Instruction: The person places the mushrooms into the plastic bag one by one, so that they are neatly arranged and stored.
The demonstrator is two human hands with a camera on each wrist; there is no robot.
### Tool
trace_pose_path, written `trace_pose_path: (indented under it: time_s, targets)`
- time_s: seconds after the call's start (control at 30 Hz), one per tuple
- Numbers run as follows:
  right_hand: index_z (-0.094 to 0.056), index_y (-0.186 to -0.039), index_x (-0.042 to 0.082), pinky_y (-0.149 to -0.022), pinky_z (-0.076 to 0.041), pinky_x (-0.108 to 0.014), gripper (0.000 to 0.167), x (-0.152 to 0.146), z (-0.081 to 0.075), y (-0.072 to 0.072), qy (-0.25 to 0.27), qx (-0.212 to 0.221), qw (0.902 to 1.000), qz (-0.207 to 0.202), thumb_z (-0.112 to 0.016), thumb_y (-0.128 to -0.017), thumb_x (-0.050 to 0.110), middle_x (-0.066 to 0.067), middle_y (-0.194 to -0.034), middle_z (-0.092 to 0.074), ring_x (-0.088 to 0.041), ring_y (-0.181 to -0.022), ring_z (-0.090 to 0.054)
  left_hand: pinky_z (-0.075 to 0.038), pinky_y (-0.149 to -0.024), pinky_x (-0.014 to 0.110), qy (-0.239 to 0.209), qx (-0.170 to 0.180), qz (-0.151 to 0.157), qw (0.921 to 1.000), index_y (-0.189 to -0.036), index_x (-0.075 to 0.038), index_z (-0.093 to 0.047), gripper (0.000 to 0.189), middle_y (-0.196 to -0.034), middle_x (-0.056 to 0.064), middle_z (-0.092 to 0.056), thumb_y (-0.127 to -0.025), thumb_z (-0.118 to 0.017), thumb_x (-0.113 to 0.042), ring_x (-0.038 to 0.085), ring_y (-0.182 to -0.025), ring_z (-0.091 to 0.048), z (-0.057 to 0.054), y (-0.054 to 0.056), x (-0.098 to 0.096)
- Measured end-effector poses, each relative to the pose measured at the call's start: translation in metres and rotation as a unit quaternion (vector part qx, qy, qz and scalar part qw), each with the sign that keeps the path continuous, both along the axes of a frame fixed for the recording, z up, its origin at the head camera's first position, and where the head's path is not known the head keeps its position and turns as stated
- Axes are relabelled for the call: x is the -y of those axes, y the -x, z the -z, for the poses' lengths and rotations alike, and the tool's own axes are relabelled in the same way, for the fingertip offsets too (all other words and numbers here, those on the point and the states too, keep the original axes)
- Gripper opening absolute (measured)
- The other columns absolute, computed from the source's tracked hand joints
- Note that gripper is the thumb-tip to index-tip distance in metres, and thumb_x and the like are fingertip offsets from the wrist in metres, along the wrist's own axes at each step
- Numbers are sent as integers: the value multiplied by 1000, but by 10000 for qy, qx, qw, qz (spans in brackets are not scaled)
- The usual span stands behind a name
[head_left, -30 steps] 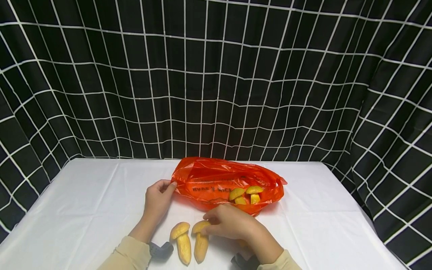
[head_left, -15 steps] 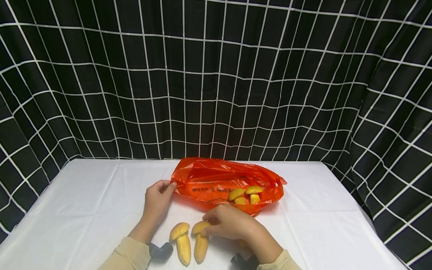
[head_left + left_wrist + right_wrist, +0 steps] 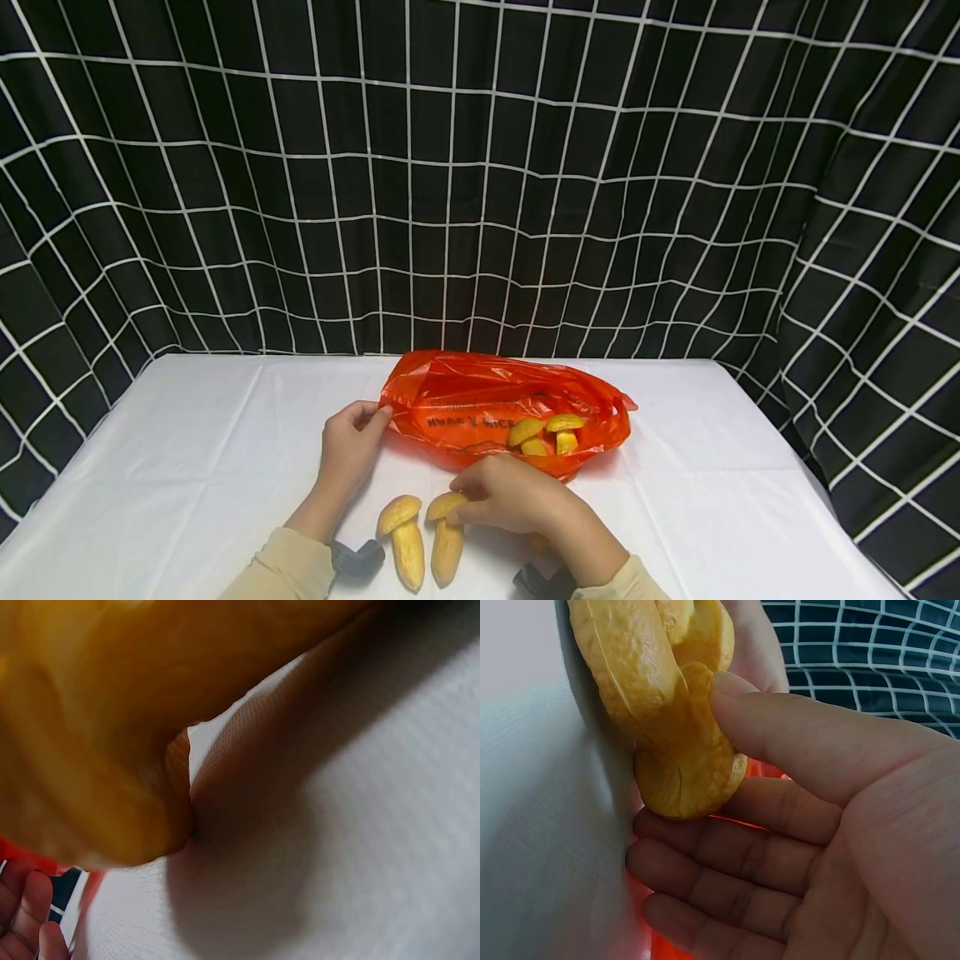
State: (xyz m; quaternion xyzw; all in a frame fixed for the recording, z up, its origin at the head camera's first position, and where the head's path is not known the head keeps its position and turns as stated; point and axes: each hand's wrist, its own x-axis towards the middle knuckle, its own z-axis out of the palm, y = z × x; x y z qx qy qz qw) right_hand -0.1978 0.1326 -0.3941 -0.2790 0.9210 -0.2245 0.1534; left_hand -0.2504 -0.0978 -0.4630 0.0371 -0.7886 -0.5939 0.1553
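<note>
Nothing had visibly moved since the earlier frame. The right hand [image 3: 513, 497] pinched the mushroom [image 3: 447, 552] under its thumb, other fingers extended; the left hand [image 3: 351, 442] pinched the red bag [image 3: 461, 396] to its right. Grasping seemed underway; lifting would call for steady pressure.

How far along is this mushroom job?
Looks done: two mushrooms in the red bag, its edge held by the left hand. In hand: a third mushroom, gripped by the right hand. Probably left: a fourth mushroom beside it; a yellowish bit near that wrist is unclear.
</note>
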Motion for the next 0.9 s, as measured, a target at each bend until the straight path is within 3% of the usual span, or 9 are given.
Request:
trace_pose_path:
  time_s: [0.5, 0.9]
  targets:
    - [-75, -111, 14, -83, -53, -28, 40, 1, 4, 2, 52, 36, 10000, 2, -77, -82, 42, 11, -92, -72, -1, -79, -61, -50, -72, 18, -28, -120, -38, 9999, -93, -2, -73, 19, -84, 9, -71, -92, -68, -20, 15, -77, -61, 0, 1, -1]
    - [-75, -112, 15, -87, -53, -30, 40, 1, 3, 2, -7, -19, 10000, -34, -75, -83, 43, 10, -96, -73, -1, -84, -62, -50, -72, 18, -83, -97, -14, 9999, -94, -3, -73, 18, -84, 9, -72, -92, -68, -20, 15, -77, -62, 0, 1, 0]
